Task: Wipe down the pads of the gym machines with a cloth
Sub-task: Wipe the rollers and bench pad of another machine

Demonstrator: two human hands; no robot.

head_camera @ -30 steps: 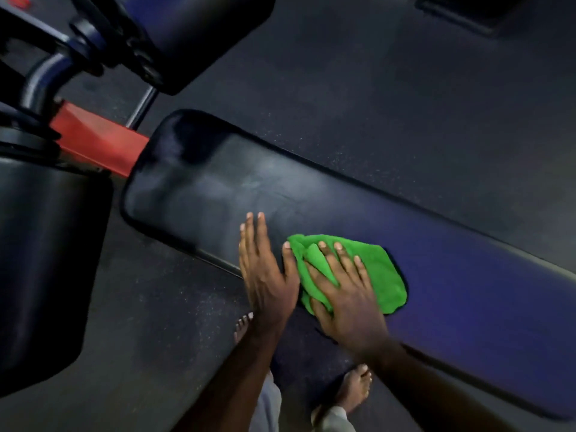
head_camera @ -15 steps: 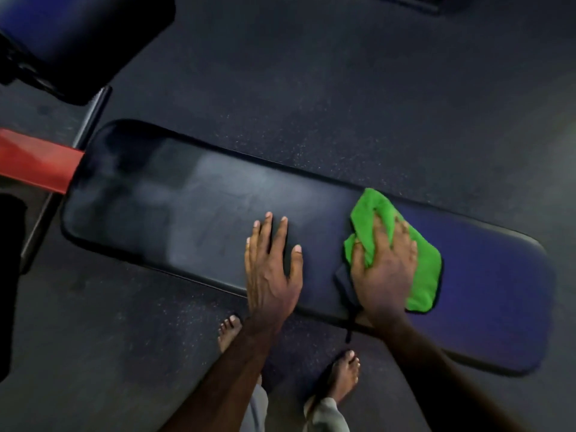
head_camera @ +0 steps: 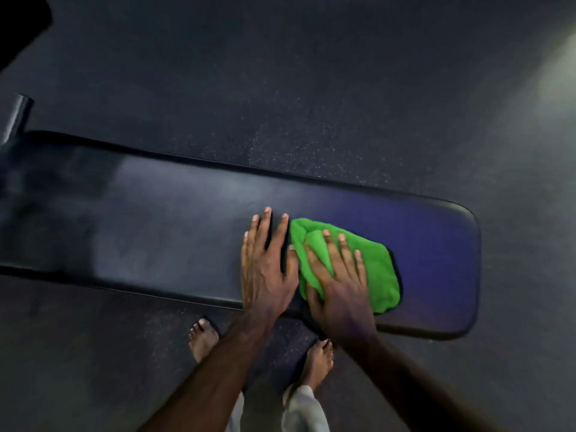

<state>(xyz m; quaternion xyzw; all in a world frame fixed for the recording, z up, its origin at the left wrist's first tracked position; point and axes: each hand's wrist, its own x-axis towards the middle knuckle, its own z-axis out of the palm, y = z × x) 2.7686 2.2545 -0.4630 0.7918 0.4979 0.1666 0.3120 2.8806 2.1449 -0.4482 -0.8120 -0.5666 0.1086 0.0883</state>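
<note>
I keep my right hand [head_camera: 338, 285] flat on the green cloth [head_camera: 374, 269], fingers [head_camera: 343, 244] spread, pressing it onto the bench pad [head_camera: 156, 238]; my left hand [head_camera: 265, 269] rests released just beside, likely bracing me.

Both hands down flat, side by side.
I'm pressing my left hand [head_camera: 265, 272] and right hand [head_camera: 338, 288] palm-down, fingers straight, forearms reaching forward.
</note>
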